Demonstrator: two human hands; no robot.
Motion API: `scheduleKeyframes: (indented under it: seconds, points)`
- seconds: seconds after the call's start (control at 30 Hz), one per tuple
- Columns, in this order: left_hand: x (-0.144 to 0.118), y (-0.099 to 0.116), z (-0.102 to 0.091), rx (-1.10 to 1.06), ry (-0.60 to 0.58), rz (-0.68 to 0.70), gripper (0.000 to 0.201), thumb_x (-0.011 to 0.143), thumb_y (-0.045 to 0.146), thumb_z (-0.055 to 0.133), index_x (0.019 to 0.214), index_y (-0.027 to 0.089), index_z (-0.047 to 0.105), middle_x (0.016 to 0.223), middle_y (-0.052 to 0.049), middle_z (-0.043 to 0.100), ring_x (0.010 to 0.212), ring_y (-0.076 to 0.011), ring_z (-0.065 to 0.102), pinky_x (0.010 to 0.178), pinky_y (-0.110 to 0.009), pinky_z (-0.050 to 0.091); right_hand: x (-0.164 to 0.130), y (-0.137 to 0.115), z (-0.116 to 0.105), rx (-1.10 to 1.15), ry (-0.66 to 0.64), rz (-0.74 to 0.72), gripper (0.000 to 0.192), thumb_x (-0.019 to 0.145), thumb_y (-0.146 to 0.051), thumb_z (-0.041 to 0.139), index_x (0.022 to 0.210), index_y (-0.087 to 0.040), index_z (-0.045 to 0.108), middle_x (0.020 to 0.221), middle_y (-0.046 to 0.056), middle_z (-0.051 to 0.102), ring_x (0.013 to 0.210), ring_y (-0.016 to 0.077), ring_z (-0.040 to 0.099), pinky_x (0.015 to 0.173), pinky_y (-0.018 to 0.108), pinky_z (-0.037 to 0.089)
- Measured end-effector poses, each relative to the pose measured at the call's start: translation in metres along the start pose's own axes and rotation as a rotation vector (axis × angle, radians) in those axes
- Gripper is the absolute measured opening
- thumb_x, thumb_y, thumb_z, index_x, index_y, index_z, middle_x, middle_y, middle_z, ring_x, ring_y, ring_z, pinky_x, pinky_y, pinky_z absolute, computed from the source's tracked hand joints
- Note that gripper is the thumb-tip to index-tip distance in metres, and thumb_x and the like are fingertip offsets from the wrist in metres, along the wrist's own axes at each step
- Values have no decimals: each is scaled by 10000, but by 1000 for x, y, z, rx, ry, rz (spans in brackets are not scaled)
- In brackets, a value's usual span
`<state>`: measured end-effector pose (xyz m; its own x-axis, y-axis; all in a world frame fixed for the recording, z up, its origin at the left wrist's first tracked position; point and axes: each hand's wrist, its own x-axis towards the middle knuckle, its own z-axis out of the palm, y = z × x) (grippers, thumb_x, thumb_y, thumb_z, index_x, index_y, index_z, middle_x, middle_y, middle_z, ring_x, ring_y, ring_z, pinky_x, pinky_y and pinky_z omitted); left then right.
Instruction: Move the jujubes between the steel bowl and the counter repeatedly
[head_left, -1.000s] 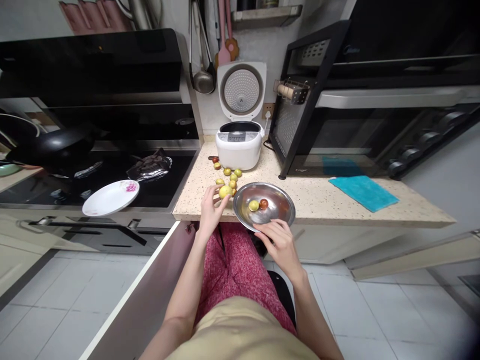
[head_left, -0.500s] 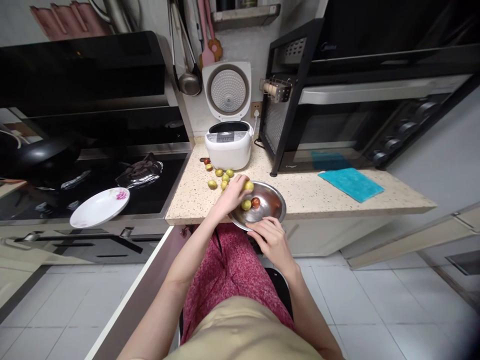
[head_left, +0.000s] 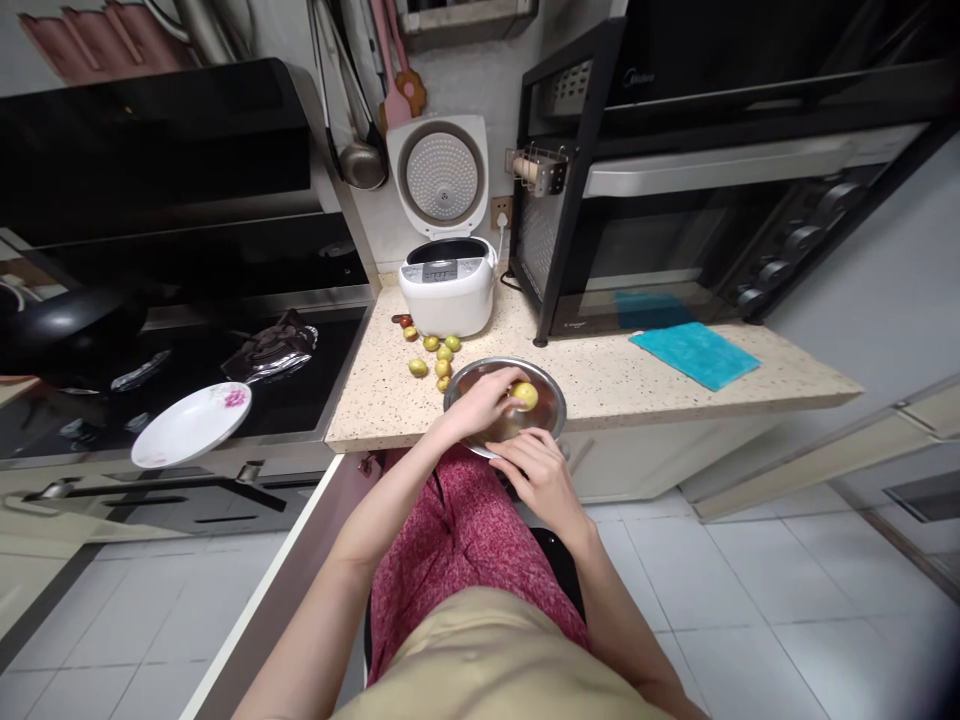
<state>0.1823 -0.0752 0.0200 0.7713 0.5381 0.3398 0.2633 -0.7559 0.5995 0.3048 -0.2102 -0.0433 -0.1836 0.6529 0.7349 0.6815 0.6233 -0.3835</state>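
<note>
Remotely, I find the left hand [head_left: 489, 400] with fingers curled round a yellow fruit [head_left: 527, 396] over the metal bowl [head_left: 553, 405]; the right hand [head_left: 538, 470], fingers nearly together, grips its near rim; I read "Midea" on the upper black appliance [head_left: 720, 45]

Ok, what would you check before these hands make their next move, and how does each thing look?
1. Left hand has the yellow fruit: ok, held.
2. Fruit within the metal bowl's rim, seen from above: ok.
3. Right hand at the bowl's near rim: ok, holding.
4. Bowl wholly over the counter: not ok, near side juts past the edge.
5. Space under the fruit: cannot tell, hidden from view.
</note>
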Motion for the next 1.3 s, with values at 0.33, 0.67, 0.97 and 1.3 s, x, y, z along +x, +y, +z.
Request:
scheduleKeyframes:
  seconds: [0.33, 0.67, 0.97, 1.3]
  points:
    - [2, -9, 17, 173, -118, 51, 261, 945, 105, 656, 1206, 96, 660, 1196, -155, 752, 1118, -263, 720, 1018, -405, 552, 1, 1, -1, 9, 5, -12, 154, 1042, -220, 609, 1118, -200, 741, 975, 30, 801, 877, 189, 708, 955, 400, 457]
    - [-22, -10, -4, 178, 29, 70, 390, 984, 155, 628, 1373, 174, 620, 1430, -147, 655, 1345, -269, 627, 1148, -488, 510, 0, 0, 0, -11, 8, 5, 189, 1058, -274, 582, 1137, -231, 749, 973, 37, 805, 879, 195, 713, 954, 415, 488]
    - [-65, -67, -47, 287, 527, -244, 400, 1002, 133, 532, 1386, 218, 599, 1472, -135, 575, 1401, -283, 545, 1215, -534, 428, 0, 1, -1, 21, 19, -12, 157, 1045, -231, 605, 1131, -233, 736, 987, 30, 809, 869, 187, 725, 940, 416, 482]
    - [-69, -128, -45, 303, 503, -374, 432, 895, 44, 563, 1309, 159, 601, 1341, -160, 622, 1264, -292, 606, 1143, -518, 477, 0, 2, -2, 16, 18, -18, 165, 1045, -222, 604, 1146, -231, 734, 976, 24, 811, 847, 180, 722, 954, 422, 480]
